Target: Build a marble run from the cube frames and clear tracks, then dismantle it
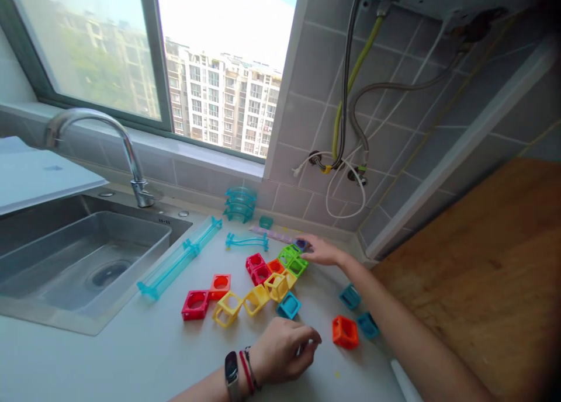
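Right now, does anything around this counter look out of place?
Colorful plastic cubes are spread over the counter beside a sink, an unusual spot for what look like toys. A white cable also hangs in a loose loop.

I reach to a purple-blue block, partly hidden from me. Just nearer me lie green cubes — hollow-framed, with round openings — clustered together.
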Tool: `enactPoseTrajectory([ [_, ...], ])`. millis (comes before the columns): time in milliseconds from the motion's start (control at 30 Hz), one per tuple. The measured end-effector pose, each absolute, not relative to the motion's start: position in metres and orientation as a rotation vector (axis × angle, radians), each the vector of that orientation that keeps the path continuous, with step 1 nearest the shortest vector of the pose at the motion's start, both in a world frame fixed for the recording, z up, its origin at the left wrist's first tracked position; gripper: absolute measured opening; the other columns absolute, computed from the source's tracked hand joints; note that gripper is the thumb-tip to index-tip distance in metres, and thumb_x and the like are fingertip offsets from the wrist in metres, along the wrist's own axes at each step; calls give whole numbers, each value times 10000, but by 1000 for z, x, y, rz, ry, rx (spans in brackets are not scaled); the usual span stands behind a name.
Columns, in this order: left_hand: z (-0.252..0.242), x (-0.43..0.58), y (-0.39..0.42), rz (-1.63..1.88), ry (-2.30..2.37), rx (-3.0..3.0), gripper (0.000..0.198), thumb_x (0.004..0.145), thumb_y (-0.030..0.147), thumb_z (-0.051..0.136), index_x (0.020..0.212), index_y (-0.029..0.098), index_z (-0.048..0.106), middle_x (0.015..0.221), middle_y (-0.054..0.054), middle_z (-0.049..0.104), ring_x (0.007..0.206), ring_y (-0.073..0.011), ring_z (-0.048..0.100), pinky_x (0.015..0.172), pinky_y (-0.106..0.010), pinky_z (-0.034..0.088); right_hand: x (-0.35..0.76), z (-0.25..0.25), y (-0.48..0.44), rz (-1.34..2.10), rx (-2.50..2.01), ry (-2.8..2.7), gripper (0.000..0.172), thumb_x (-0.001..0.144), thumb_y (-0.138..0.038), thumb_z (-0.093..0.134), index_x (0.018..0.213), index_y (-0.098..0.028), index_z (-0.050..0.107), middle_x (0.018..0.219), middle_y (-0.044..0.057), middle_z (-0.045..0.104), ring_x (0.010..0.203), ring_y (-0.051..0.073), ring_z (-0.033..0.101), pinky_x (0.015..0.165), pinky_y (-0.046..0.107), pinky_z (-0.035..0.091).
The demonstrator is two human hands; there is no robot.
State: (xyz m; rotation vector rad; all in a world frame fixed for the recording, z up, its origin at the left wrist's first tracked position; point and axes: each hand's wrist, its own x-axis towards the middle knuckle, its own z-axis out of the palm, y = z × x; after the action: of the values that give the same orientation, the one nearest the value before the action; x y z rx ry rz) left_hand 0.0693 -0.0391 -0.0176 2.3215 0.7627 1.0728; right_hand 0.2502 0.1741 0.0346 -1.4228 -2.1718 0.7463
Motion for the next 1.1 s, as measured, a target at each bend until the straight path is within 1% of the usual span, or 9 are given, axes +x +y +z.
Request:
enactPoseTrajectory([
  [133, 14, 58, -18, 1221, 885, 2337, 148, 904, 164, 507, 960, 211, 635, 771, -27, 691, 698, -152, 651, 666, -251, 494, 244, 19, 142, 704, -1401, -2329, 640, 650, -418, 854, 1220, -189, 675, 1260, 140, 670, 1151, 321, 625, 1027, 442, 454],
  [233, 39, 49, 30, 1158, 1170, 2387, 165, 939, 206, 482, 1023, 206, 623, 1021, -80, 702, 975, -212, 652, 866, -319, 500, 244, 8, 128, 582, -1418, -2364, 476, 831, -407, 701, 1242, -175, 641, 1262, 154, 651, 1171, 308, 601, 1028, 441, 435],
  [300, 43, 47, 68, 926, 1297, 2478, 246, 923, 165, 457, 1115, 191, 608, 1100, -106, 695, 1046, -239, 642, 926, -354, 486, 245, 6, 125, 537, -1402, -2383, 364, 909, -365, 603, 1220, -182, 641, 1230, 137, 663, 1159, 281, 603, 1015, 410, 440],
  [400, 32, 49, 112, 621, 1249, 2551, 267, 882, 177, 499, 1127, 176, 607, 1069, -118, 715, 978, -245, 678, 836, -328, 517, 244, 7, 123, 499, -1357, -2402, 282, 959, -305, 516, 1164, -178, 664, 1185, 131, 688, 1140, 257, 617, 1009, 375, 441],
  [533, 15, 49, 131, 569, 1243, 2555, 308, 847, 282, 558, 1128, 161, 583, 953, -122, 723, 846, -268, 694, 722, -335, 519, 244, 8, 119, 499, -1296, -2375, 292, 973, -262, 471, 1182, -208, 668, 1207, 107, 705, 1137, 236, 635, 1013, 344, 446],
  [633, 8, 44, 131, 560, 1220, 2558, 277, 798, 268, 584, 1055, 163, 587, 955, -114, 707, 862, -260, 678, 741, -321, 504, 251, 3, 118, 519, -1305, -2274, 314, 980, -296, 447, 1194, -223, 666, 1207, 92, 710, 1122, 238, 645, 1001, 347, 461],
  [800, -2, 33, 133, 541, 1157, 2532, 196, 696, 232, 638, 881, 177, 606, 957, -82, 690, 818, -216, 643, 706, -277, 471, 277, -11, 122, 575, -1398, -2032, 441, 982, -479, 380, 872, -180, 684, 797, 89, 714, 766, 248, 671, 722, 362, 566],
  [967, -8, 30, 141, 584, 1163, 2459, 140, 702, 277, 644, 785, 178, 588, 772, -19, 643, 681, -162, 560, 602, -248, 378, 294, -20, 116, 699, -1388, -1843, 489, 963, -599, 344, 990, -205, 632, 868, 71, 700, 747, 228, 705, 559, 324, 600],
  [1100, -9, 33, 145, 606, 1178, 2383, 67, 695, 211, 609, 720, 171, 563, 665, 14, 576, 622, -133, 495, 575, -240, 315, 298, -20, 109, 745, -1372, -1808, 470, 987, -581, 292, 1013, -210, 579, 886, 45, 679, 670, 185, 706, 500, 291, 595],
])
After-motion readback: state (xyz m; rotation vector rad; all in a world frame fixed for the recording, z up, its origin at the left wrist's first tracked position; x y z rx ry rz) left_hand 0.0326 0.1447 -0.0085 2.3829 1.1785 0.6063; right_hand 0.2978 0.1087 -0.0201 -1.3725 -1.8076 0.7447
